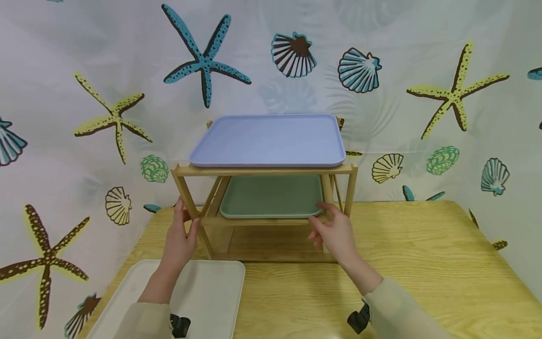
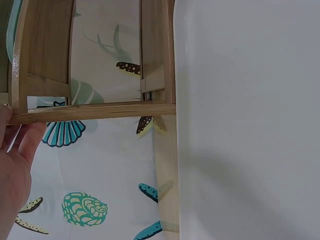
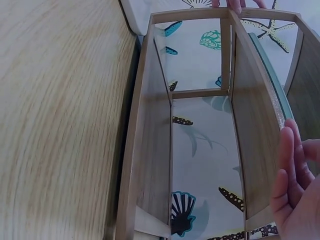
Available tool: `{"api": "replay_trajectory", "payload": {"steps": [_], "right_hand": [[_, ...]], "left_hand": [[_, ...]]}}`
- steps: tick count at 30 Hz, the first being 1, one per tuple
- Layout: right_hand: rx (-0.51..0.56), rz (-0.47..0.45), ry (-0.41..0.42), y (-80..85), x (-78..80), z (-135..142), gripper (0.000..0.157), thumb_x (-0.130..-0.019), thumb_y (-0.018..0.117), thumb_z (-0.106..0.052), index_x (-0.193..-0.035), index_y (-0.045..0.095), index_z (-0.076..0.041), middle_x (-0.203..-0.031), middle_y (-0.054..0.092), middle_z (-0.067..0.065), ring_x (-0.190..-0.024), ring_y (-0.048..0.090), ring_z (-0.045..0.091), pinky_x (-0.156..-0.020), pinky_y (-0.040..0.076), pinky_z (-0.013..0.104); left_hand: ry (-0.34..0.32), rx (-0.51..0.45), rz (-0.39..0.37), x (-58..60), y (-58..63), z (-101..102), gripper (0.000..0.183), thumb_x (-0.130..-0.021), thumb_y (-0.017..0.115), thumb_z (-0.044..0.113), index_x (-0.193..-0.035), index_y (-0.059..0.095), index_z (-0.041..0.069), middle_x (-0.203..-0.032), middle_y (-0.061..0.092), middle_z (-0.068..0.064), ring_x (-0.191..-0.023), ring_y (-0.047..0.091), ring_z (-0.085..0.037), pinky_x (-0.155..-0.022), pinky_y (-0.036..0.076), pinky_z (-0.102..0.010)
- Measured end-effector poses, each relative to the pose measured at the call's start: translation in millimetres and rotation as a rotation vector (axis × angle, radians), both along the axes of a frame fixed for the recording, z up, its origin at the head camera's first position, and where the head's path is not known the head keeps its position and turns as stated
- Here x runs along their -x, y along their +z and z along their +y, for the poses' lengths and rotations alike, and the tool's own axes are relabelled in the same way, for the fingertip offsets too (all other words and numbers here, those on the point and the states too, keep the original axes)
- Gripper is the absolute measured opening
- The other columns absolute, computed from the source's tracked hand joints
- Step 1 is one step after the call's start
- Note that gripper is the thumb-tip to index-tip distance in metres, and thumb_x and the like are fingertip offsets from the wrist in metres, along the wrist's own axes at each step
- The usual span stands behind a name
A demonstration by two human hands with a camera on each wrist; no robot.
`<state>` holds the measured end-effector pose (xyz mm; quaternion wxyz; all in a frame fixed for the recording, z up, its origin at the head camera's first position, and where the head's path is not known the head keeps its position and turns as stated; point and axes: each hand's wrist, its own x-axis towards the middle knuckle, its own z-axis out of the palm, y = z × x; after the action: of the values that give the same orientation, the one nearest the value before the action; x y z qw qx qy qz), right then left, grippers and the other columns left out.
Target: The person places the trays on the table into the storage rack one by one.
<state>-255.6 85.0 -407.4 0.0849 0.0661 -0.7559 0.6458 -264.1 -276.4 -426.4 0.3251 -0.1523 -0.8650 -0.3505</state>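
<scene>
A three-level wooden rack (image 1: 271, 256) stands on the table. A lilac tray (image 1: 271, 139) lies on its top level, and a green tray (image 1: 271, 195) on its middle shelf. My left hand (image 1: 179, 238) grips the rack's left side where the legs cross, thumb in front and fingers behind. At the front right corner of the green tray is my right hand (image 1: 336, 233), its fingertips touching the tray's edge and the shelf's front rail. In the right wrist view its fingers (image 3: 287, 155) lie fairly straight along that rail.
A white tray (image 1: 211, 292) lies on the wooden table (image 1: 406, 263) at the front left, under my left forearm. The rack's bottom shelf (image 1: 271, 240) bears no tray. Behind the table hangs a curtain (image 1: 394, 28) printed with starfish and shells.
</scene>
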Motion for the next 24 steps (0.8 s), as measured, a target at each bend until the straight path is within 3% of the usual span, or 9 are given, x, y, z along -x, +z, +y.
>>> {"api": "replay_trajectory", "payload": {"steps": [7, 13, 16, 19, 22, 24], "right_hand": [[0.058, 0.031, 0.056, 1.0, -2.7, 5.1, 0.048, -0.094, 0.065, -0.007, -0.138, 0.049, -0.001, -0.062, 0.066, 0.014, -0.045, 0.061, 0.032, -0.046, 0.052, 0.032], [0.095, 0.136, 0.119, 6.8, -20.5, 33.2, 0.042, -0.096, 0.061, -0.006, -0.135, 0.05, 0.002, -0.069, 0.067, 0.012, -0.05, 0.062, 0.021, -0.053, 0.053, 0.029], [0.101, 0.206, 0.085, 10.5, -28.7, 51.5, 0.033, -0.095, 0.06, -0.001, -0.127, 0.054, 0.007, -0.071, 0.068, 0.01, -0.054, 0.063, 0.018, -0.057, 0.056, 0.03], [0.064, 0.297, -0.013, 13.6, -28.6, 67.1, 0.024, -0.095, 0.06, 0.001, -0.117, 0.059, 0.008, -0.078, 0.068, 0.005, -0.064, 0.064, 0.012, -0.061, 0.054, 0.025], [0.006, 0.355, -0.059, 17.1, -21.8, 78.1, 0.026, -0.096, 0.059, -0.001, -0.121, 0.057, 0.006, -0.098, 0.065, 0.007, -0.084, 0.061, 0.01, -0.068, 0.052, 0.02], [-0.033, 0.359, -0.028, 19.0, -15.3, 82.9, 0.032, -0.098, 0.056, -0.003, -0.128, 0.051, 0.005, -0.113, 0.06, 0.013, -0.1, 0.058, 0.016, -0.074, 0.049, 0.017]], "left_hand": [[-0.001, 0.003, 0.028, 1.6, -0.4, 0.4, 0.066, -0.093, 0.055, -0.009, -0.148, 0.019, -0.001, -0.102, 0.056, -0.03, -0.097, 0.057, -0.046, -0.07, 0.051, -0.06], [-0.002, 0.004, 0.044, 0.1, -1.9, 1.5, 0.067, -0.093, 0.056, -0.01, -0.148, 0.019, -0.002, -0.101, 0.056, -0.031, -0.095, 0.058, -0.046, -0.07, 0.049, -0.06], [-0.004, 0.007, 0.05, -0.6, -2.2, 1.9, 0.067, -0.093, 0.056, -0.01, -0.148, 0.019, -0.002, -0.101, 0.056, -0.031, -0.094, 0.058, -0.046, -0.069, 0.048, -0.059], [-0.003, 0.01, 0.057, -0.2, -1.4, 1.1, 0.067, -0.093, 0.055, -0.011, -0.148, 0.019, -0.002, -0.101, 0.056, -0.031, -0.094, 0.057, -0.046, -0.068, 0.048, -0.058], [-0.001, 0.01, 0.057, 0.6, -1.0, 0.3, 0.066, -0.093, 0.055, -0.011, -0.148, 0.019, -0.002, -0.101, 0.056, -0.03, -0.094, 0.057, -0.045, -0.068, 0.049, -0.056], [-0.002, 0.007, 0.049, 1.0, -1.2, 0.4, 0.066, -0.093, 0.055, -0.01, -0.148, 0.019, -0.001, -0.101, 0.056, -0.03, -0.095, 0.057, -0.045, -0.068, 0.049, -0.057]]}}
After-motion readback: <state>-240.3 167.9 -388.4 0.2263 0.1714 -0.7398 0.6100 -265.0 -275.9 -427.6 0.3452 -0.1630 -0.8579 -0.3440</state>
